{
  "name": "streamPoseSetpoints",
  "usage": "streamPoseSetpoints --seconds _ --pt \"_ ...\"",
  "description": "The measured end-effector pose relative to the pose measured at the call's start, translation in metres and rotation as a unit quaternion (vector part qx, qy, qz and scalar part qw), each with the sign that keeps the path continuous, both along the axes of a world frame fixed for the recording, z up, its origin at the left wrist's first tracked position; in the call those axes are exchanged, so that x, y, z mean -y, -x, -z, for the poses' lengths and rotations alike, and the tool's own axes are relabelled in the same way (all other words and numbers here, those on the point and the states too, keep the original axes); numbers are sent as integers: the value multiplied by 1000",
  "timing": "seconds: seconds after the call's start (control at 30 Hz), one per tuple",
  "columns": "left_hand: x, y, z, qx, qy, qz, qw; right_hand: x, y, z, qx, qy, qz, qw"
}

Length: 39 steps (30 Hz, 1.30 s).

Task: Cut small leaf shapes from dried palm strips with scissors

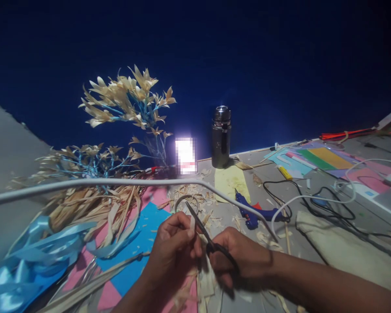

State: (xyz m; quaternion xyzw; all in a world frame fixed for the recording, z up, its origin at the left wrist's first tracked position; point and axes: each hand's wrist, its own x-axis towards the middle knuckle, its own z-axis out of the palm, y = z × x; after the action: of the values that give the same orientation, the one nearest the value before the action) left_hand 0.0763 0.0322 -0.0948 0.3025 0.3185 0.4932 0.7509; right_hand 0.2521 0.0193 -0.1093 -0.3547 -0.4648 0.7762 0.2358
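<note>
My left hand is closed, pinching a narrow pale strip, which looks like dried husk, between thumb and fingers. A pair of dark-handled scissors is in my right hand, with fingers through the loops. The blades point up and away, just right of the strip; whether they touch it I cannot tell. Beneath both hands lie scattered pale husk scraps and a pink sheet. A blue sheet lies left of my left hand.
A white cable arches across the front. Beyond stand dried-husk flowers, a bright pixelated patch and a metal flask. A blue glue gun and black cords are to the right; husks and blue ribbon to the left.
</note>
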Motion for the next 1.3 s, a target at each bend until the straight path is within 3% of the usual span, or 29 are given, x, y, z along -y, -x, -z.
streamPoseSetpoints --seconds 0.23,0.4,0.73,1.3 --pt "-2 3 1 1 -9 21 1000 -1 -4 17 -27 -1 -21 999" --pt "-5 -1 3 -35 4 -19 999 -1 2 27 -49 17 15 999" --pt "1 -10 6 -47 14 -82 995 3 12 17 -31 0 49 998" --pt "2 -8 4 -48 8 -67 997 4 14 20 -39 22 53 998"
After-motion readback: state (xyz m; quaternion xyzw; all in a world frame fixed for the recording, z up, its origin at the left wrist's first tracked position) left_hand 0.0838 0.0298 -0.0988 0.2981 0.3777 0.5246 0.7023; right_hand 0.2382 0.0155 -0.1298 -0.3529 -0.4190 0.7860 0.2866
